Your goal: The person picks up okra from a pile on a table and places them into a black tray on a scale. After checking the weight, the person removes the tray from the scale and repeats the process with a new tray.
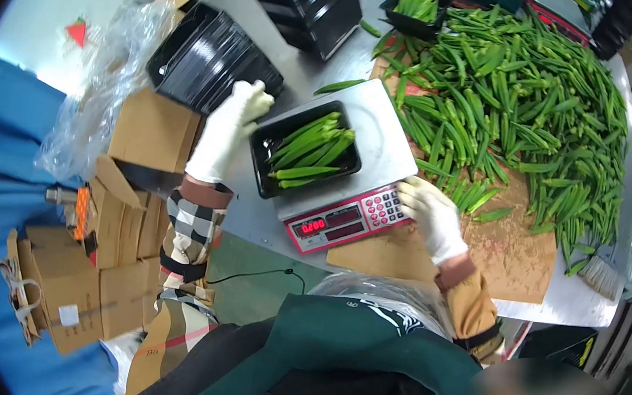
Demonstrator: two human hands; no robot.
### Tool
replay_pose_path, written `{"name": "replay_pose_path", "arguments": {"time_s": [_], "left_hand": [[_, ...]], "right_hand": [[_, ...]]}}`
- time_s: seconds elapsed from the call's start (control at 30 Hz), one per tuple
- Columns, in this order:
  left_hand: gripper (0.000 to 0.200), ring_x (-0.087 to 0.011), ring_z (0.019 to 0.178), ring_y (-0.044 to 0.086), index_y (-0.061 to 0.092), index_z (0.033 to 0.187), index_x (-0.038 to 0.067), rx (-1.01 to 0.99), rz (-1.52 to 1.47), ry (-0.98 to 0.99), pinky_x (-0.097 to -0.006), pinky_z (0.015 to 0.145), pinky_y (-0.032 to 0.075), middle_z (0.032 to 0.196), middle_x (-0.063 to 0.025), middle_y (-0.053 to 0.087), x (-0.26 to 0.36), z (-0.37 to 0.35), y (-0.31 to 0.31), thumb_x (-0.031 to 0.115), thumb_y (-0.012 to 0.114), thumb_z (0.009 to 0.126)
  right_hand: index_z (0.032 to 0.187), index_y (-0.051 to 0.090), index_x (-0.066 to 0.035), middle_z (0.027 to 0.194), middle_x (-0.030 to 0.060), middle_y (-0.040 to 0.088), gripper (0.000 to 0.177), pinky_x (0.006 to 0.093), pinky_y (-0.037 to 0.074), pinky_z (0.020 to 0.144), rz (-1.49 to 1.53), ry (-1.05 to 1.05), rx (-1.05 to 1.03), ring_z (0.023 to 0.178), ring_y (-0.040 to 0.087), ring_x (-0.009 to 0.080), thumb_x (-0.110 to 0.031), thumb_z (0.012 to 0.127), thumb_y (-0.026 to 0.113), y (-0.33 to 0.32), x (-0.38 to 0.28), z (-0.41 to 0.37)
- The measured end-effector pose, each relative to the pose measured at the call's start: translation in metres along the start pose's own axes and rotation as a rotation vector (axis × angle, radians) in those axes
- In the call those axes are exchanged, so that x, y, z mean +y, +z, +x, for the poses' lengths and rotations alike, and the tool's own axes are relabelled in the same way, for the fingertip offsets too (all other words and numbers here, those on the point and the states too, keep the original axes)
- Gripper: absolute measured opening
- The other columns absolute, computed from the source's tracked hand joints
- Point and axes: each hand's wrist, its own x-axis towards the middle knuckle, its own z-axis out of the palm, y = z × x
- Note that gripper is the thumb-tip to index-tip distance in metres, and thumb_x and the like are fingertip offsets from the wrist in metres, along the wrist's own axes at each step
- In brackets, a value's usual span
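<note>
My left hand (233, 125), in a white glove, is between a stack of black trays and the black tray (257, 165) on the scale. Its fingers are loosely bent and apart, with nothing visible in them. Several green okra pods (308, 148) lie in that tray, which sits tilted on the plate of the scale (380, 130). The scale's red display (313, 226) appears to read 0.200. My right hand (432, 220), also gloved in white, rests by the right end of the keypad (385, 206), fingers apart and holding nothing.
A large okra pile (507, 103) covers the table's right side, over cardboard (518, 254). A filled tray (416, 11) stands at the back. Stacked black trays (210, 61) and a black container (303, 2) are left. A brush (602, 276) lies right; cardboard boxes (61, 283) stand lower left.
</note>
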Motion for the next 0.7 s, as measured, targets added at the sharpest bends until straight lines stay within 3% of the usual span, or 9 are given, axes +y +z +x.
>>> {"name": "replay_pose_path", "arguments": {"time_s": [0.13, 0.27, 0.33, 0.37, 0.43, 0.5, 0.57, 0.6, 0.7], "left_hand": [[0.074, -0.023, 0.132, 0.054, 0.046, 0.15, 0.004, 0.22, -0.081, 0.032, -0.045, 0.114, 0.032, 0.139, -0.0124, 0.061, -0.023, -0.012, -0.062, 0.062, 0.041, 0.104], [0.074, -0.0216, 0.126, 0.058, 0.047, 0.149, 0.001, 0.319, -0.106, -0.029, -0.0406, 0.109, 0.038, 0.136, -0.0122, 0.063, -0.058, -0.028, -0.073, 0.061, 0.043, 0.105], [0.07, -0.0204, 0.122, 0.06, 0.05, 0.147, 0.002, 0.297, -0.115, -0.039, -0.0368, 0.105, 0.041, 0.132, -0.0112, 0.066, -0.077, -0.034, -0.064, 0.058, 0.046, 0.105], [0.054, -0.0132, 0.109, 0.065, 0.065, 0.131, 0.009, 0.338, -0.147, -0.037, -0.0307, 0.094, 0.045, 0.118, -0.0044, 0.072, -0.079, -0.036, -0.052, 0.053, 0.056, 0.102], [0.051, -0.0122, 0.112, 0.064, 0.064, 0.133, 0.007, 0.34, -0.055, 0.031, -0.0311, 0.092, 0.047, 0.118, -0.0049, 0.073, -0.089, -0.038, -0.035, 0.048, 0.059, 0.102], [0.051, -0.0189, 0.121, 0.062, 0.055, 0.141, -0.002, 0.312, 0.119, 0.211, -0.0332, 0.104, 0.047, 0.131, -0.0126, 0.068, -0.116, -0.028, -0.025, 0.026, 0.066, 0.1], [0.051, -0.0219, 0.128, 0.059, 0.05, 0.145, -0.004, 0.342, 0.153, 0.324, -0.0326, 0.111, 0.042, 0.143, -0.0168, 0.059, -0.114, -0.033, 0.005, 0.013, 0.063, 0.1], [0.051, -0.0214, 0.134, 0.054, 0.045, 0.149, -0.004, 0.321, 0.202, 0.396, -0.0326, 0.114, 0.041, 0.152, -0.0183, 0.05, -0.126, -0.032, 0.01, 0.004, 0.058, 0.1], [0.056, -0.0203, 0.135, 0.052, 0.04, 0.153, -0.001, 0.233, -0.074, 0.35, -0.031, 0.113, 0.04, 0.156, -0.0164, 0.046, -0.119, -0.05, 0.042, -0.003, 0.055, 0.099]], "right_hand": [[0.138, 0.058, 0.0, 0.123, 0.0134, 0.071, 0.038, 0.0305, 0.055, 0.087, -0.111, 0.048, 0.407, 0.1, 0.07, 0.0187, -0.019, 0.105, 0.052, -0.092, 0.028, -0.06], [0.14, 0.058, -0.006, 0.124, 0.0084, 0.071, 0.041, 0.0299, 0.054, 0.084, -0.112, 0.269, 0.681, 0.098, 0.067, 0.0169, -0.028, 0.106, 0.055, -0.133, 0.061, -0.099], [0.138, 0.06, -0.006, 0.121, 0.0071, 0.072, 0.039, 0.0296, 0.054, 0.083, -0.203, 0.213, 0.578, 0.096, 0.067, 0.0161, -0.028, 0.105, 0.055, -0.145, 0.07, -0.098], [0.137, 0.061, -0.006, 0.119, 0.0065, 0.072, 0.039, 0.0295, 0.054, 0.082, -0.245, 0.18, 0.527, 0.094, 0.068, 0.0157, -0.028, 0.105, 0.056, -0.146, 0.069, -0.095], [0.137, 0.061, -0.004, 0.117, 0.0064, 0.073, 0.037, 0.0287, 0.054, 0.083, -0.409, 0.057, 0.467, 0.096, 0.068, 0.0134, -0.021, 0.105, 0.057, -0.103, 0.044, -0.079], [0.139, 0.059, -0.002, 0.121, 0.0086, 0.072, 0.037, 0.0298, 0.054, 0.089, -0.59, -0.075, 0.405, 0.103, 0.067, 0.0146, -0.015, 0.104, 0.058, -0.066, 0.025, -0.058], [0.145, 0.051, 0.001, 0.137, 0.0129, 0.062, 0.046, 0.0302, 0.049, 0.101, -0.736, -0.351, 0.259, 0.121, 0.06, 0.0166, -0.006, 0.101, 0.059, -0.029, 0.012, -0.035], [0.148, 0.048, 0.0, 0.141, 0.0124, 0.059, 0.051, 0.0311, 0.048, 0.102, -0.777, -0.418, 0.208, 0.121, 0.06, 0.0192, -0.006, 0.099, 0.061, 0.002, -0.001, -0.031], [0.154, 0.04, -0.002, 0.149, 0.0155, 0.051, 0.066, 0.0382, 0.043, 0.111, -1.214, -0.806, 0.094, 0.128, 0.056, 0.0309, -0.006, 0.094, 0.066, 0.049, -0.017, -0.003]]}}
